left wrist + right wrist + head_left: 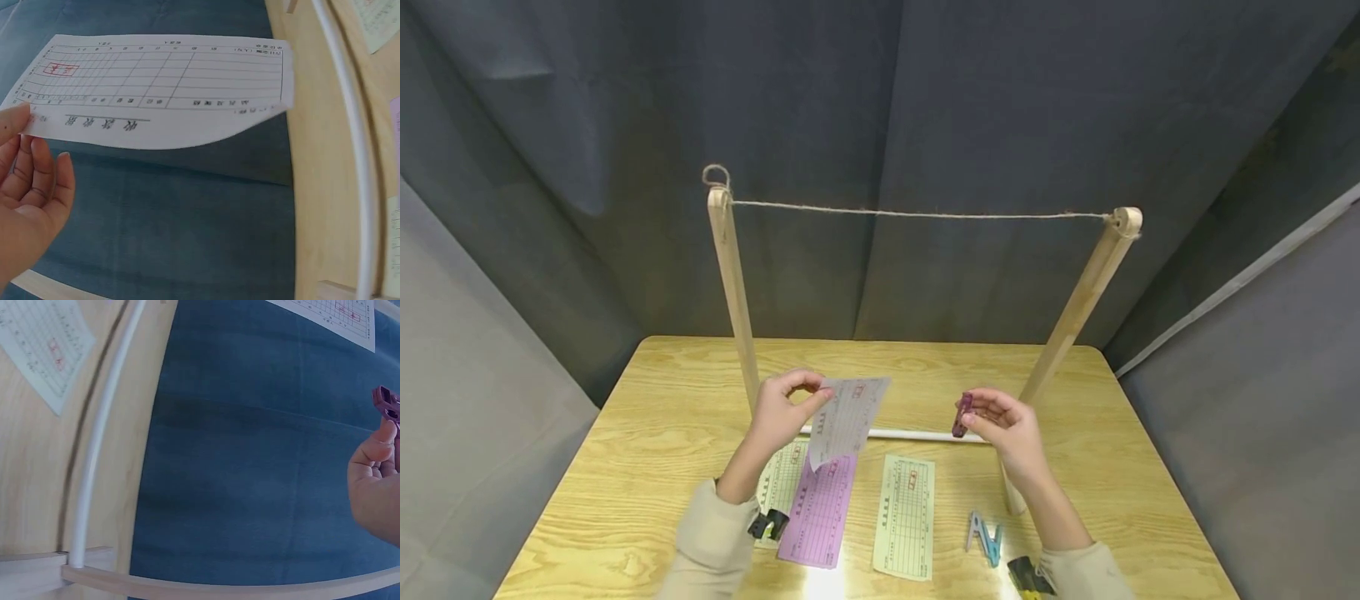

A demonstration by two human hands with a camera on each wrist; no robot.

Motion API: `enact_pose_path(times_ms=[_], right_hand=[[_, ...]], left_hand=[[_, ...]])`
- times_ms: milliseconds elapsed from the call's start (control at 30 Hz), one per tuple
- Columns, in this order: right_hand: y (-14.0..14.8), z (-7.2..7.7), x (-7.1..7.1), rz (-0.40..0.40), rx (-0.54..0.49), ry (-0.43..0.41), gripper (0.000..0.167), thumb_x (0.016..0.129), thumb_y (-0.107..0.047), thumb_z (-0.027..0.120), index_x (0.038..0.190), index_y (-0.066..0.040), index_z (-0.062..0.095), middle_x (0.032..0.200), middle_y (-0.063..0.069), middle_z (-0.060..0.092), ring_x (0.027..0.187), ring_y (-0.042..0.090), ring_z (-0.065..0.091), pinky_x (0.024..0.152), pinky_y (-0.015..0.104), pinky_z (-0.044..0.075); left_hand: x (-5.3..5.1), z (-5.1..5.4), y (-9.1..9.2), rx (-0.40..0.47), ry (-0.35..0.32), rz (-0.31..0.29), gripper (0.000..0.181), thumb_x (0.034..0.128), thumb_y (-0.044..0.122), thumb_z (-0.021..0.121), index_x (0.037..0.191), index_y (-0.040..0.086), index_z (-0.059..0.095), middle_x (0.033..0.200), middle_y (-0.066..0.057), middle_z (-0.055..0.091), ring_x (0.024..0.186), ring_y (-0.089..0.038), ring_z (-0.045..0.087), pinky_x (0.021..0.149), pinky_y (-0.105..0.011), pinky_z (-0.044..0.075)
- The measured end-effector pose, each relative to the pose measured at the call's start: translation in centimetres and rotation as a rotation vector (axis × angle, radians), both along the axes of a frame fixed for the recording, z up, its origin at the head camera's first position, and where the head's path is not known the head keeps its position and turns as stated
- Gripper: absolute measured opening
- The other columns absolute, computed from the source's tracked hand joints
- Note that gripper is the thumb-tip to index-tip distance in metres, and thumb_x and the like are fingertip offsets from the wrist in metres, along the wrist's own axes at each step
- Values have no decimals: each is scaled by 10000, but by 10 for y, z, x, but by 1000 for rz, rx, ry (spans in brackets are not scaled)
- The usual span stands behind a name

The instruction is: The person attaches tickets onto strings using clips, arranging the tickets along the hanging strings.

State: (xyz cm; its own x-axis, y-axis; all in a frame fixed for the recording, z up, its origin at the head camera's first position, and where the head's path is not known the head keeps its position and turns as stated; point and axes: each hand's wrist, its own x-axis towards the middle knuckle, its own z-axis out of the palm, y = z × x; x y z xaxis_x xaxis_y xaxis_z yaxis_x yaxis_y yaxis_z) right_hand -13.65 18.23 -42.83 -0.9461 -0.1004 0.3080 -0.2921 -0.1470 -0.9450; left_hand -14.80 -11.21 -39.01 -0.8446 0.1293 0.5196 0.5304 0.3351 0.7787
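My left hand (782, 410) pinches a white printed receipt slip (850, 417) by one end, between thumb and fingers. In the left wrist view the slip (162, 94) stretches out from the fingertips, its lower edge curving, with a table grid and a small red box printed on it. Off to the right, my right hand (1011, 429) pinches a purple clothespin (962, 415). Only part of that clothespin (386, 403) shows at the right edge of the right wrist view. Both hands are raised over the table, below the level of a string (917, 215).
The string runs between a left wooden post (734, 283) and a right wooden post (1078, 304). A white rod (917, 435) joins them low down. On the table (602, 500) lie a purple slip (820, 521), green slips (904, 517) and clothespins (988, 543). Dark curtains (790, 100) hang behind.
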Motion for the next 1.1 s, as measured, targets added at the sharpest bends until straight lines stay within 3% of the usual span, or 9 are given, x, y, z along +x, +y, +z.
enact_pose_path(times_ms=[233,367,533,867,1100], right_hand=[[-2,14,-3,15,-4,53,223,785,142,590,997,73,604,880,14,651,806,109,604,729,219,503],[-4,21,-5,40,-14,77,244,780,153,584,997,46,615,877,22,653,798,112,612,719,222,508],[-6,28,-8,61,-19,112,244,793,139,586,1004,23,626,885,19,656,808,110,608,710,216,507],[-10,39,-14,76,-37,155,206,799,82,624,991,8,633,879,38,655,795,128,613,698,226,511],[-13,53,-18,69,-39,176,228,780,99,633,987,5,639,870,36,655,796,111,606,696,217,507]], left_hand=[[-6,19,-5,97,53,-6,66,720,-156,649,762,-115,620,722,-185,615,701,-49,543,663,-248,481],[-16,19,-13,194,92,-20,81,715,-175,651,767,-121,619,715,-135,610,695,-37,537,664,-163,455],[-28,22,-22,270,142,-19,86,716,-172,655,775,-117,624,728,-17,609,684,-59,537,656,-163,457],[-31,48,-28,339,187,-7,77,718,-180,645,777,-160,600,731,78,621,641,-64,542,599,-162,454],[-32,66,-33,365,209,8,97,721,-169,651,810,-163,613,725,57,637,587,-68,511,517,-150,412]])
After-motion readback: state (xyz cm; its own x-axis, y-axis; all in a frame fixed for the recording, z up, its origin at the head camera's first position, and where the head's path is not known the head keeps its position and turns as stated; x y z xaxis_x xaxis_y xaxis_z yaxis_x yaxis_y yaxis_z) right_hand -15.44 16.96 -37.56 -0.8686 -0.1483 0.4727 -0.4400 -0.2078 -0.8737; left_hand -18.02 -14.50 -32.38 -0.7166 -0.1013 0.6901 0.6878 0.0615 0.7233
